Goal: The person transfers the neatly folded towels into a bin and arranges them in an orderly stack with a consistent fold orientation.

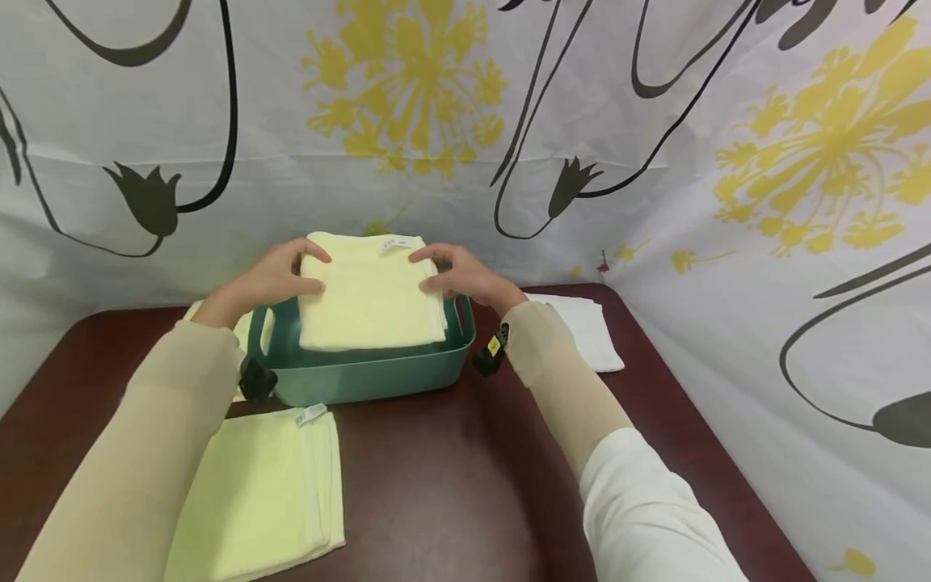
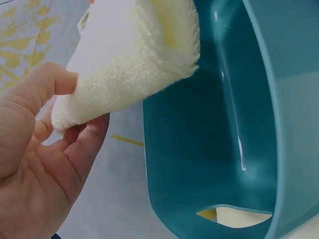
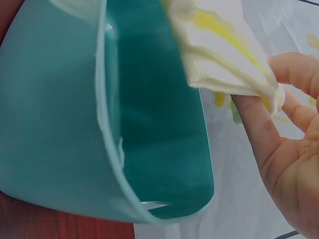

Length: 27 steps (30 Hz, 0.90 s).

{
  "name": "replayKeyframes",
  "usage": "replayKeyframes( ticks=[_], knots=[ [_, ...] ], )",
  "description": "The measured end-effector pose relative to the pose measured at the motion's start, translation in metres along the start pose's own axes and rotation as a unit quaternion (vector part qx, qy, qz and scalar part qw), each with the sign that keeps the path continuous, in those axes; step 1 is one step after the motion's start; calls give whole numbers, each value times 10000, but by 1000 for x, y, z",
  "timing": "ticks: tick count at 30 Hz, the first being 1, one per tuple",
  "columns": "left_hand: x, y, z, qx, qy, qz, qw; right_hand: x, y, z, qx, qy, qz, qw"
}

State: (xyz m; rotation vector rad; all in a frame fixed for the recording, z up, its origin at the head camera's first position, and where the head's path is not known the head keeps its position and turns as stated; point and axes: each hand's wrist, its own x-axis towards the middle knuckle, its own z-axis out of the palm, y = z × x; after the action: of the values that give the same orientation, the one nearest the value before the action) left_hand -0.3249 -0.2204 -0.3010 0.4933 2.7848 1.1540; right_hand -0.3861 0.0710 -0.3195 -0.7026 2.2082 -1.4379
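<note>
Both hands hold a folded pale yellow towel over a teal basket. My left hand pinches the towel's left edge between thumb and fingers, and my right hand pinches the right edge. In the left wrist view, the left hand grips a thick terry fold of the towel, which is raised above the basket's rim. The right wrist view has the right hand pinching a corner of the towel. The part of the basket interior that shows contains nothing visible.
Another folded yellow towel lies on the dark red table at front left. More yellow cloth is partly hidden behind the left arm and basket. A folded white towel lies at right. A flower-patterned curtain hangs behind.
</note>
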Motion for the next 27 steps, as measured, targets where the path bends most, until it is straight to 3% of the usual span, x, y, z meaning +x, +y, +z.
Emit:
replayKeyframes(
  ticks=[15, 27],
  knots=[
    [18, -13, 1, -20, -232, -619, 9978, 20, 5, 0, -78, -64, 412, 9991],
    [31, -23, 1, -335, -952, -1023, 9896, 42, 8, -2, -7, -414, 1108, 9930]
  ],
)
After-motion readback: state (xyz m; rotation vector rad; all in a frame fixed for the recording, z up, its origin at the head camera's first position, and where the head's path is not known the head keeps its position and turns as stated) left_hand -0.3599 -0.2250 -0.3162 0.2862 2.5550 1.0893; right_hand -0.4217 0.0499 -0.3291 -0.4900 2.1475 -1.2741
